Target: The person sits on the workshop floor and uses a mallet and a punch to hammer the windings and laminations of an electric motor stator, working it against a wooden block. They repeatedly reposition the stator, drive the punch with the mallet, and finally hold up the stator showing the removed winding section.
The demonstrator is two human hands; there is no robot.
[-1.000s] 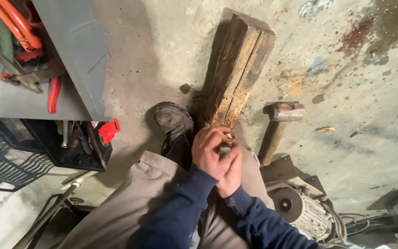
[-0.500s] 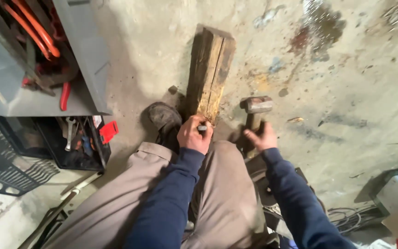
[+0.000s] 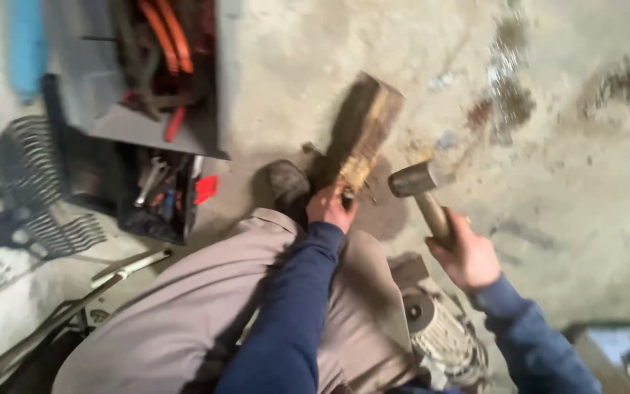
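Note:
A thick, worn wooden block (image 3: 362, 131) lies on the concrete floor in front of my knees. My left hand (image 3: 329, 208) is closed around a small dark metal piece (image 3: 346, 195) pressed against the block's near end. My right hand (image 3: 468, 255) grips the wooden handle of a heavy hammer (image 3: 421, 191), whose steel head is raised just right of the block. My shoe (image 3: 286, 182) rests beside the block's near end.
A grey toolbox (image 3: 147, 73) with orange and red tools stands at upper left, and a black crate (image 3: 154, 197) of hand tools sits below it. An electric motor (image 3: 439, 335) lies by my right knee. Stained concrete spreads to the right.
My right hand left the left one, took the hammer by its handle and lifted it off the floor. The left hand stays at the block's near end. The view shifted.

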